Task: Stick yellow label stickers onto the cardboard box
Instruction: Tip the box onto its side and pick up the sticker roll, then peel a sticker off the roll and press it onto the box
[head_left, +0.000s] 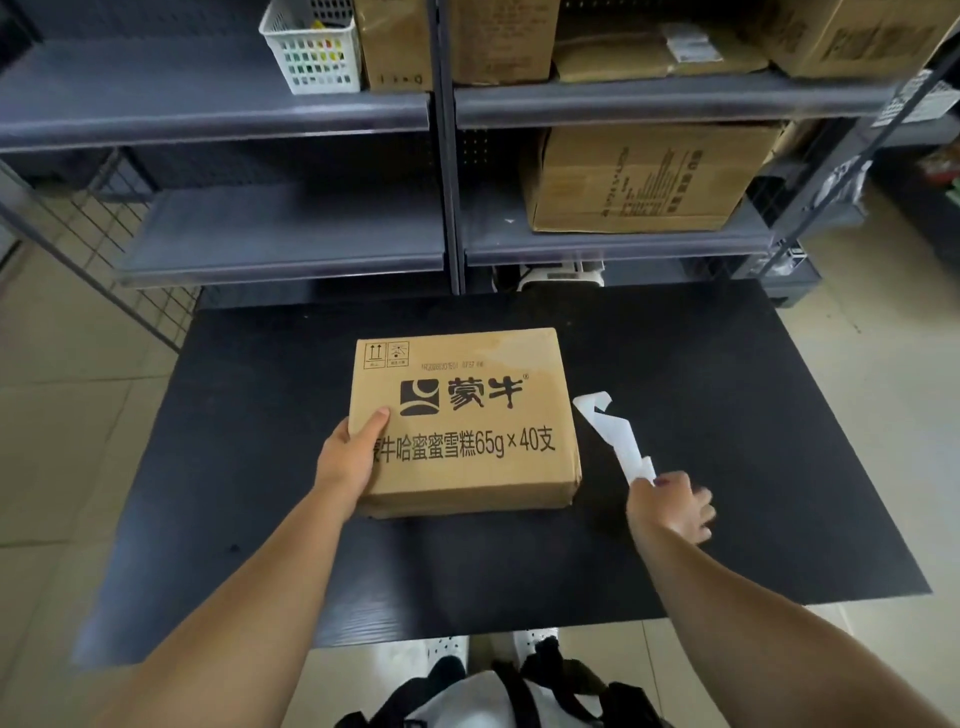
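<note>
A brown cardboard box with black printed characters lies flat on the black table. My left hand grips the box's near left edge, thumb on its top face. To the right of the box, my right hand pinches the near end of a white paper strip. The strip runs up and to the left toward the box's right side. No yellow shows on the strip's visible face, and no sticker is visible on the box.
Grey metal shelving stands behind the table, holding cardboard boxes and a white basket. A wire grid panel leans at the left. Tiled floor surrounds the table. Shoes and a bag show below the near edge.
</note>
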